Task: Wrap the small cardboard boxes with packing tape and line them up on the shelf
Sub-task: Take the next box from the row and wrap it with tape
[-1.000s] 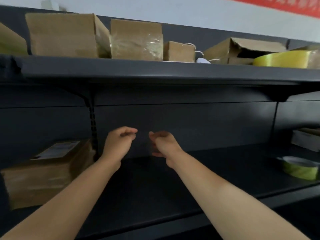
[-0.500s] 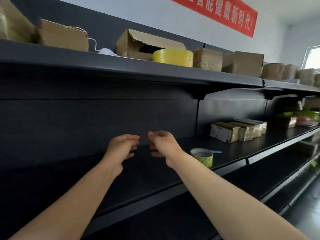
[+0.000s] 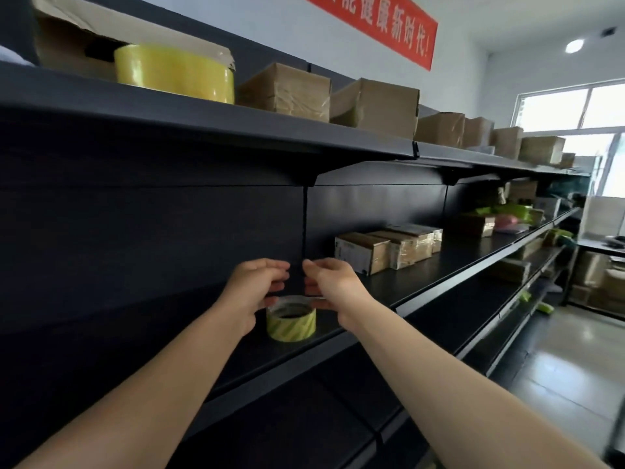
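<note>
Item: our left hand (image 3: pixel 252 292) and right hand (image 3: pixel 333 287), fingers loosely curled, grasping nothing, just above the packing tape roll (image 3: pixel 291 320) on the middle shelf (image 3: pixel 422 282). Advice: pinch the roll's rim squarely. Taped small boxes (image 3: pixel 389 250) stand right of our hands; an open carton (image 3: pixel 67 32) above left, contents hidden.

Both arms reach forward. Left hand (image 3: pixel 256 287) and right hand (image 3: pixel 333 282) hover close together, fingers loosely curled, fingertips nearly meeting.

Matt dark metal shelf (image 3: pixel 422 282); glossy tape roll (image 3: pixel 291 319); tape-sheened cardboard boxes (image 3: pixel 385 250).
</note>
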